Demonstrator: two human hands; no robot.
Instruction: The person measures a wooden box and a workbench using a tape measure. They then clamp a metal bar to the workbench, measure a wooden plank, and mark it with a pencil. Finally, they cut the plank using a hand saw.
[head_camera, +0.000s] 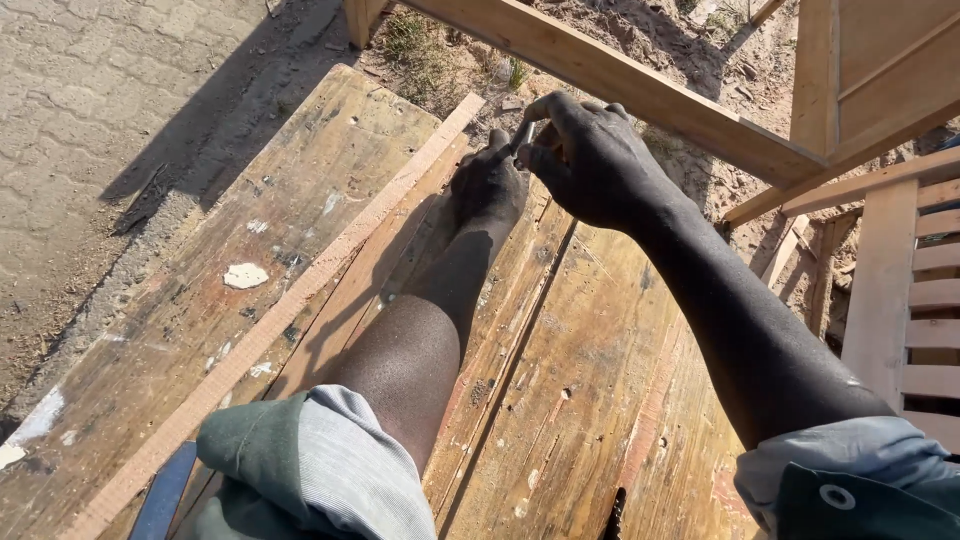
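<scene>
Your left hand lies flat, pressing the strip near its far end on the bench. Your right hand pinches a pencil at the fingertips. Keep the strip pinned, tip steady. Bench edge just beyond; frame crowds right, open left.

Rolled-up grey-green sleeves, bare forearms
</scene>
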